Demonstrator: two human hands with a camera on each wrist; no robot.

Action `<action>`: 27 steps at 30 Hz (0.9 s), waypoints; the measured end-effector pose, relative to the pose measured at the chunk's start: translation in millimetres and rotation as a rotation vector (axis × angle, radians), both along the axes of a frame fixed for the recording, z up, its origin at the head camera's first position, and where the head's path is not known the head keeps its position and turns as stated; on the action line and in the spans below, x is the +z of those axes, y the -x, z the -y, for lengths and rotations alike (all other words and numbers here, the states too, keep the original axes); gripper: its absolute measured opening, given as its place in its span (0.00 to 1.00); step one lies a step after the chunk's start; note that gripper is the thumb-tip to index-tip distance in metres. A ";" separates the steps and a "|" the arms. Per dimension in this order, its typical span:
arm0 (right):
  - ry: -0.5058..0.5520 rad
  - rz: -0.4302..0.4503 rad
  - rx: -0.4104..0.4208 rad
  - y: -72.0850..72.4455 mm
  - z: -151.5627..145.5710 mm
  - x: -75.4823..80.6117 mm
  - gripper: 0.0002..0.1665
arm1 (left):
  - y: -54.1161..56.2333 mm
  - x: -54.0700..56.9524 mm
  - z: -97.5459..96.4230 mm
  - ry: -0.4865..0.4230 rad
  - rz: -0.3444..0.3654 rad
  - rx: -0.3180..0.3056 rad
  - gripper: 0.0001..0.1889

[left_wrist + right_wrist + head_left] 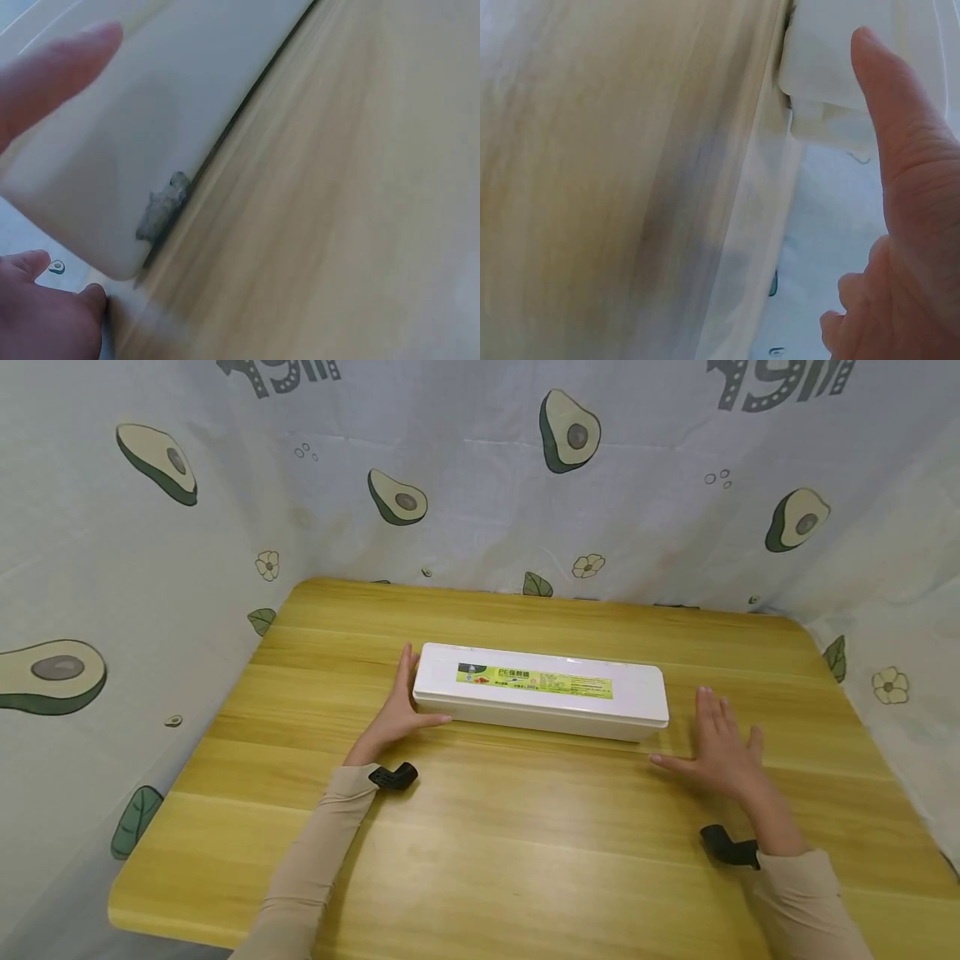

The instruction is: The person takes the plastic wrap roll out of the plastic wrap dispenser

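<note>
A long white cling film box (540, 703) with a green and yellow label (534, 681) lies flat on the wooden table, its lid down. Around its left end stands my left hand (399, 710), thumb along the front side and fingers by the end face. In the left wrist view the thumb (56, 79) shows in front of the box wall (172, 90); whether it touches is unclear. My right hand (722, 747) is spread to the right of the box, apart from it. The right wrist view shows that thumb (900, 97) extended before the box's end (821, 56).
The yellow wooden table (525, 843) extends on every side of the box. A pale curtain (480, 435) printed with avocados hangs behind the table and at both sides. Black wrist mounts (395, 776) sit at both sleeves. A grey patch (163, 208) marks the box's lower edge.
</note>
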State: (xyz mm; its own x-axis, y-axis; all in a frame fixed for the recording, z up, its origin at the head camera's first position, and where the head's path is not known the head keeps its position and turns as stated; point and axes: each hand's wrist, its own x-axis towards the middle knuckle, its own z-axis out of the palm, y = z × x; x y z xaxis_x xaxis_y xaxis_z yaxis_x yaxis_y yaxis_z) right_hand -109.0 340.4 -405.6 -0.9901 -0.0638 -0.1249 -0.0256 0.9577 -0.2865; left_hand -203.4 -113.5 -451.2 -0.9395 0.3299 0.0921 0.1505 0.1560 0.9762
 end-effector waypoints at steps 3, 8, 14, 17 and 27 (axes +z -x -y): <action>0.005 -0.003 0.013 0.9 0.7 2.0 0.75 | 1.3 -1.6 -2.7 -0.003 -0.007 0.012 0.69; 0.005 -0.044 0.033 2.1 1.6 4.3 0.75 | 4.4 -3.0 -5.8 -0.040 0.018 0.031 0.68; 0.009 -0.112 0.047 3.9 0.6 5.1 0.74 | 0.8 9.8 -6.0 -0.099 0.065 0.027 0.64; 0.003 -0.187 0.063 6.1 0.6 5.8 0.73 | -3.6 18.6 -6.0 -0.088 0.066 0.020 0.61; 0.045 -0.445 0.158 13.3 10.8 15.3 0.66 | -4.9 20.4 -5.6 -0.055 0.054 0.019 0.58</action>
State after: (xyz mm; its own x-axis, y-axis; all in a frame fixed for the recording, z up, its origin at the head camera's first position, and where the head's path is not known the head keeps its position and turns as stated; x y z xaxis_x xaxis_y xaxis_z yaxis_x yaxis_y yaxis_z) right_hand -122.2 329.6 -390.4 -0.9245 -0.2131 0.3159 -0.2993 0.9193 -0.2557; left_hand -198.4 -108.0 -430.8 -0.9496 0.3079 0.0586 0.0950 0.1045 0.9900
